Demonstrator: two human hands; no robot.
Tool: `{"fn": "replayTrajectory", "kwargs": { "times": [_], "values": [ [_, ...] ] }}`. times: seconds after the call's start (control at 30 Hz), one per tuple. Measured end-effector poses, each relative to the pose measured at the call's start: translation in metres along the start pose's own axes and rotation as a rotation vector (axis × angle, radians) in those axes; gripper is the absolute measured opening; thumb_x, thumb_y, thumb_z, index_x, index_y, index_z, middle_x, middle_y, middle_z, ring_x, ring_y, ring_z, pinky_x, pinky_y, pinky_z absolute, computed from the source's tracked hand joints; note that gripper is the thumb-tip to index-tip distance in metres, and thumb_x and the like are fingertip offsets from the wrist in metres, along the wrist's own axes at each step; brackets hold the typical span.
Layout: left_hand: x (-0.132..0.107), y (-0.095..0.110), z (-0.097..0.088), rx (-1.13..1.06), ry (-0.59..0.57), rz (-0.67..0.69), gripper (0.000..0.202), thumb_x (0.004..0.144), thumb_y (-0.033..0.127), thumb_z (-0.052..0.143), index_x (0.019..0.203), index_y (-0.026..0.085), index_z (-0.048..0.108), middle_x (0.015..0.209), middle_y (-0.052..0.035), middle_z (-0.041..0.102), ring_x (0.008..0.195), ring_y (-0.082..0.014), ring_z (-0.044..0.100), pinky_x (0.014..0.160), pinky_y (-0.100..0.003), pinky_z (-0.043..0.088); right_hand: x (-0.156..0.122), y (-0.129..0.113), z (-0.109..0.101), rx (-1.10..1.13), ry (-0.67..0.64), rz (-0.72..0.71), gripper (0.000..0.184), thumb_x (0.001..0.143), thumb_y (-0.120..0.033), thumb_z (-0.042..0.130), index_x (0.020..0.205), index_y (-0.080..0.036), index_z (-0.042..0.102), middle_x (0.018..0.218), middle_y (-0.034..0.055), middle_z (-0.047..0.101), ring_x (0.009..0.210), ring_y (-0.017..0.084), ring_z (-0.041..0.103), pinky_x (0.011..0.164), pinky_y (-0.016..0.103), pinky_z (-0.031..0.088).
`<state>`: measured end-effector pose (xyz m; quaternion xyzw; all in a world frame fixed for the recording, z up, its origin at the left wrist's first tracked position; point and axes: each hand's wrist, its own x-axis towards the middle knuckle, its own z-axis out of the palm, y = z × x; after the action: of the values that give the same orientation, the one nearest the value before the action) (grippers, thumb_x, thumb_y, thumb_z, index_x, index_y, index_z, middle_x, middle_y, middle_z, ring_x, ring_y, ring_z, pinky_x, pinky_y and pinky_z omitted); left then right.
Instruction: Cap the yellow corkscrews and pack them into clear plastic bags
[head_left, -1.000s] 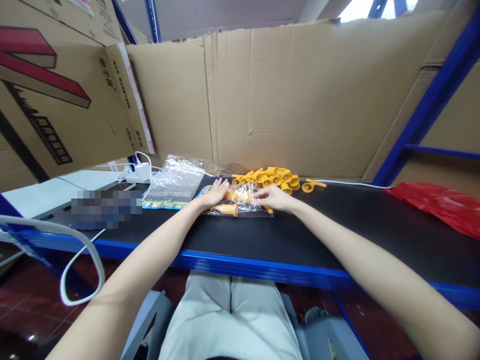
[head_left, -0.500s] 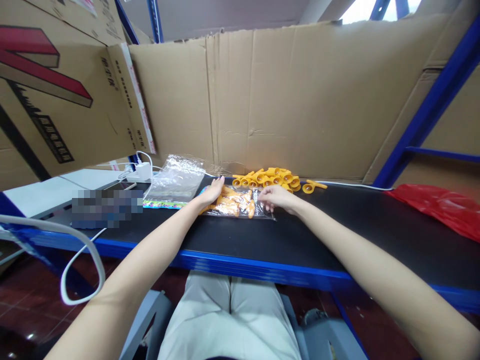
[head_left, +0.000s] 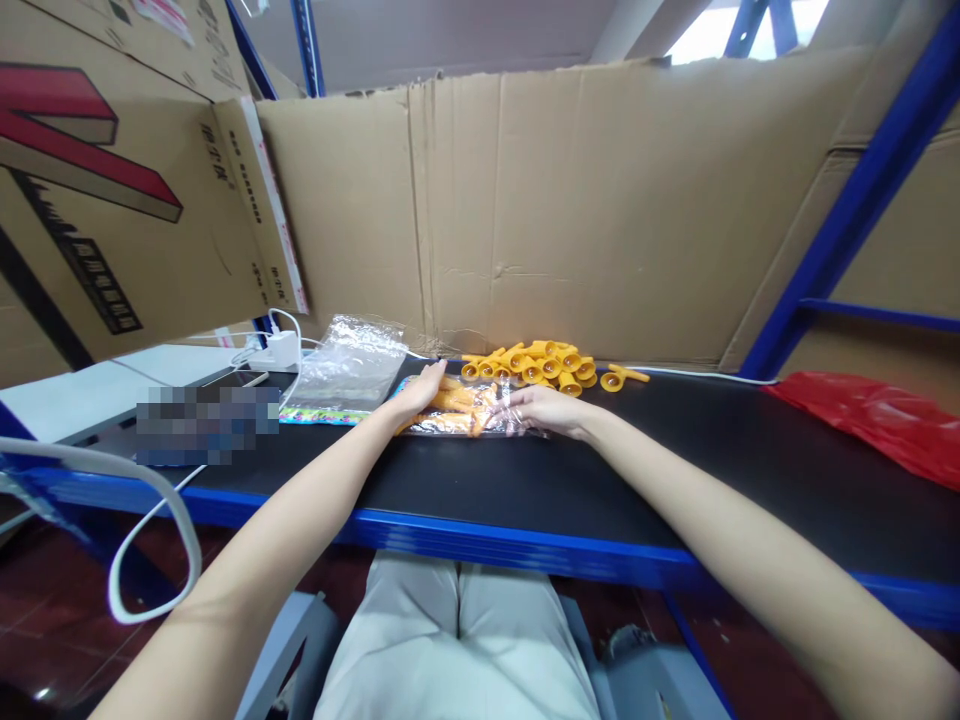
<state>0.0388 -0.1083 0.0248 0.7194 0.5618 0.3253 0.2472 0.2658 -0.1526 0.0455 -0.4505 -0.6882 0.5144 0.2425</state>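
A clear plastic bag (head_left: 486,424) with several yellow pipe-shaped pieces (head_left: 454,399) inside lies flat on the black worktop. My left hand (head_left: 420,393) grips the bag at its left end, where a strip of coloured print shows. From the right, my right hand (head_left: 551,410) reaches over the bag's right end, its fingers stretched apart and touching the shiny film; whether the tips are inside the bag I cannot tell. Just behind the bag sits a pile of loose yellow pipe-shaped pieces (head_left: 541,360) with cup-like ends. One single yellow piece (head_left: 613,381) lies to the pile's right.
Flat clear bags (head_left: 349,370) with a printed edge lie left of my left hand. Further left are a white charger (head_left: 281,350) with cables and a blurred-out object (head_left: 206,425). A red plastic bag (head_left: 874,415) rests at the right. Cardboard (head_left: 600,210) walls the back.
My right hand has moved slightly left, farther over the bag, with its fingers stretched out more. My left hand stays on the bag's left end. The camera view has shifted slightly.
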Motion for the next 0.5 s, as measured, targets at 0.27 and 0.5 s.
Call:
{"fn": "replayTrajectory", "kwargs": {
  "times": [0.27,0.5],
  "values": [
    [0.015,-0.011,0.008,0.148,-0.04,-0.012,0.06,0.091,0.046,0.012,0.138,0.015,0.033,0.148,-0.0067,0.017,0.137,-0.02,0.006,0.112,-0.037,0.01,-0.009,0.003,-0.08,-0.348,0.678,0.017,0.022,0.074,-0.012,0.052,0.09,-0.012,0.066,0.081,0.0079,0.068,0.059,0.011,0.058,0.053,0.021,0.045],
    [0.016,-0.015,0.008,0.169,-0.034,-0.002,0.06,0.09,0.047,0.013,0.137,0.017,0.036,0.148,-0.0059,0.019,0.137,-0.0201,0.008,0.111,-0.037,0.011,-0.022,0.077,-0.156,-1.039,0.893,0.304,0.056,0.071,-0.01,0.049,0.125,-0.025,0.052,0.132,0.009,0.048,0.121,0.03,0.041,0.092,0.05,0.038]
  ]
}}
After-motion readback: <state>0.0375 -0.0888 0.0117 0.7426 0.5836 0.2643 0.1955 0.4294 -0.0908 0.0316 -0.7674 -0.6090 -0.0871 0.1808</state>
